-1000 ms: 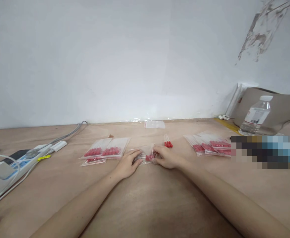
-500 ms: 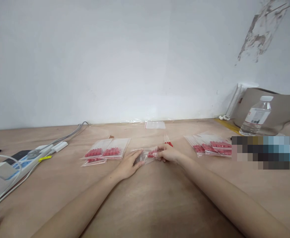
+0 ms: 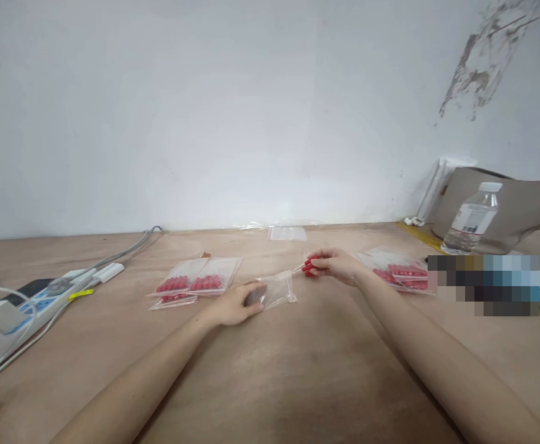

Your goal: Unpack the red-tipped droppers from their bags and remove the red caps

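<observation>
My left hand (image 3: pixel 237 303) lies on the wooden table and holds the near end of a clear zip bag (image 3: pixel 277 290) that now looks empty. My right hand (image 3: pixel 337 266) is lifted a little to the right of the bag, fingers pinched on several thin sticks with red tips (image 3: pixel 307 266). Filled bags of red-tipped sticks (image 3: pixel 199 280) lie to the left of my left hand. Another pile of filled bags (image 3: pixel 402 273) lies right of my right hand.
A flat clear bag (image 3: pixel 287 233) lies near the wall. A power strip with cables (image 3: pixel 43 299) is at the left edge. A water bottle (image 3: pixel 472 219) and a grey cardboard piece (image 3: pixel 526 206) stand at the right. A blurred-out patch (image 3: pixel 482 285) covers something at the right.
My right hand has drawn the red-tipped sticks out of the clear bag and moved up and right. My left hand stayed on the bag, which has emptied.
</observation>
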`<act>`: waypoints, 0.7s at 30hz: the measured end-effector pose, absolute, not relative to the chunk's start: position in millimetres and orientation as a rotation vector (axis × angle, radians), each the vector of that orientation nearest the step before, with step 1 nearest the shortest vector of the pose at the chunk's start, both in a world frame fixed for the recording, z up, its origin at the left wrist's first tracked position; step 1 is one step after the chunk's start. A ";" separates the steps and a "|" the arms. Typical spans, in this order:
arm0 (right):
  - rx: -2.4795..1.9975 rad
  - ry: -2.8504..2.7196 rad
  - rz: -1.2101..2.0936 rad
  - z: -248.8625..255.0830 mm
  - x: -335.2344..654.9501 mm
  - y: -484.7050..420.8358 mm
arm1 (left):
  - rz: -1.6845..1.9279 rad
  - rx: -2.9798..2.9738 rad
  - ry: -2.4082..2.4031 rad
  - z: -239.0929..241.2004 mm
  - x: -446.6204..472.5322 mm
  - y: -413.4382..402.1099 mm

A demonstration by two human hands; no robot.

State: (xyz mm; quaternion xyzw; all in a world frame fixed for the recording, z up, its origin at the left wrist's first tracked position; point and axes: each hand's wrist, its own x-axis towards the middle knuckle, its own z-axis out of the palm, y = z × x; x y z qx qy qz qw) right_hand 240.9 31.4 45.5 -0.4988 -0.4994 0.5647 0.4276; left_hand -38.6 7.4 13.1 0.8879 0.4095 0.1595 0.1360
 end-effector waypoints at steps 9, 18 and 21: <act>-1.134 -1.504 0.459 37.3 244.0 43.5 | 0.537 2.818 1.048 7.5 -17.6 8.8; -1.205 -2.317 -0.181 -8.4 220.1 46.7 | -0.005 2.781 1.051 13.2 -16.2 -4.3; -1.213 -2.365 -0.210 -8.9 220.0 45.2 | -0.018 2.773 1.121 12.1 -15.0 -6.7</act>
